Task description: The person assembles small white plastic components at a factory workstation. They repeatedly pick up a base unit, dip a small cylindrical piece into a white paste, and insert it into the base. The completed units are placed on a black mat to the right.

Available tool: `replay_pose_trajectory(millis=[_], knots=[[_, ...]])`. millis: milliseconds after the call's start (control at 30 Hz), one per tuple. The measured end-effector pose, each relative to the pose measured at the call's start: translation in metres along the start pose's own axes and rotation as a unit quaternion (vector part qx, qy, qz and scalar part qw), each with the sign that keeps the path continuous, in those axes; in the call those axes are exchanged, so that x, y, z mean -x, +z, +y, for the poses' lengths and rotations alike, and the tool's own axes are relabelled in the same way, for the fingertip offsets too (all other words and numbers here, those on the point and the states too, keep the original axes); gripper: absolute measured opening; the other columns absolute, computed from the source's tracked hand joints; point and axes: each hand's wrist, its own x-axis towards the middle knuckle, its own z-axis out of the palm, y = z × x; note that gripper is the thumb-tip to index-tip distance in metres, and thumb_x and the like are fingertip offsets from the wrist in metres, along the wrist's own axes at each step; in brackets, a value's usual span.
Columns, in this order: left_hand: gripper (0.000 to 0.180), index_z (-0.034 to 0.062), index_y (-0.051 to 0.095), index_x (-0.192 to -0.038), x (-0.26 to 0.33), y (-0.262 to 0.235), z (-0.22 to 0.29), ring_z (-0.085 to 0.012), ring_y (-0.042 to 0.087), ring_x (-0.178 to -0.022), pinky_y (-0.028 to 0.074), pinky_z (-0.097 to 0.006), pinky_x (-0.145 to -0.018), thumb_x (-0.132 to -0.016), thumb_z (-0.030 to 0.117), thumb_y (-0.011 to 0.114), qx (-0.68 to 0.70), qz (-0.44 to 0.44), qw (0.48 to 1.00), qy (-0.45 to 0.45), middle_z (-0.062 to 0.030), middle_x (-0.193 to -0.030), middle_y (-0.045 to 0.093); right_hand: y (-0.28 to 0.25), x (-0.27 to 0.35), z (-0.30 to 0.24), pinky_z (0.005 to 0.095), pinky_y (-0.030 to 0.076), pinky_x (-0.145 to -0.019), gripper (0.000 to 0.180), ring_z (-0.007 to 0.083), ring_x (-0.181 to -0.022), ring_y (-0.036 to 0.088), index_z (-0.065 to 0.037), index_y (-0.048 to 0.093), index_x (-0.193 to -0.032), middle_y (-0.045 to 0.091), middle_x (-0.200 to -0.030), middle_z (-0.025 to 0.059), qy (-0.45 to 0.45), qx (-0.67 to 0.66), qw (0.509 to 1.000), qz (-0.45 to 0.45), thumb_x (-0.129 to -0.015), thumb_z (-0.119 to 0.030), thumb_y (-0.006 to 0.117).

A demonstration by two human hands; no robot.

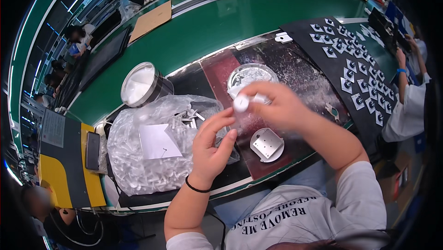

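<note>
My right hand (pixel 281 107) grips a small white cylindrical part (pixel 242 103), its round end pointing left. My left hand (pixel 213 143) hovers just below and left of it, fingers loosely curled, thumb and forefinger near the part's end; whether they touch it I cannot tell. Under the hands lies a dark red mat (pixel 221 68) on a black work surface. A grey metal plate with small holes (pixel 266 144) rests on the mat below my right hand. A clear round dish (pixel 251 74) sits just behind my right hand.
A clear plastic bag of several small white parts (pixel 147 157) with a white paper slip lies at left. Behind it stands a round metal tin of white paste (pixel 140 85). Rows of small grey pieces (pixel 355 65) cover a black sheet at right. A person in white sits at far right.
</note>
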Motion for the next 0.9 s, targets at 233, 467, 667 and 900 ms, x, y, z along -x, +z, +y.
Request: replay_pose_trajectory(millis=[233,467,667,900], knots=[[0.016,0.0049,0.064,-0.093,-0.001,-0.002,-0.001,-0.0267,0.058,-0.097,0.045,-0.034,-0.085,-0.077,0.002,0.064,-0.092,-0.036,0.995,0.01,-0.013,-0.108,0.06,-0.06,-0.021,0.058,0.0344,0.045,-0.08,0.019,0.0235,-0.091,0.057,-0.005,0.066,-0.096,0.063,-0.091,0.0097,0.095,0.28,0.953,0.063,-0.079,-0.012,0.064],[0.015,0.0048,0.064,-0.09,-0.002,-0.001,-0.001,-0.0244,0.059,-0.092,0.047,-0.033,-0.081,-0.076,-0.001,0.063,-0.114,-0.033,0.993,0.016,-0.0121,-0.106,0.06,-0.06,-0.015,0.083,0.037,0.038,-0.086,0.013,0.0235,-0.093,0.054,-0.008,0.069,-0.087,0.064,-0.088,0.004,0.043,0.396,0.917,0.015,-0.076,-0.016,0.066],[0.014,0.0042,0.064,-0.089,-0.001,-0.001,-0.001,-0.0242,0.06,-0.091,0.047,-0.033,-0.08,-0.076,-0.002,0.063,-0.109,-0.033,0.993,0.007,-0.0131,-0.106,0.06,-0.055,-0.014,0.086,0.0378,0.036,-0.085,0.011,0.0215,-0.094,0.053,-0.011,0.07,-0.084,0.062,-0.084,0.0015,0.023,0.423,0.906,0.007,-0.076,-0.018,0.066],[0.014,0.0037,0.064,-0.089,-0.002,0.001,0.001,-0.0247,0.061,-0.09,0.048,-0.033,-0.079,-0.076,-0.002,0.063,-0.115,-0.049,0.992,0.001,-0.0139,-0.104,0.06,-0.053,-0.013,0.089,0.0367,0.034,-0.084,0.012,0.0211,-0.091,0.053,-0.01,0.07,-0.083,0.061,-0.08,0.0019,0.034,0.432,0.901,0.004,-0.076,-0.019,0.066]])
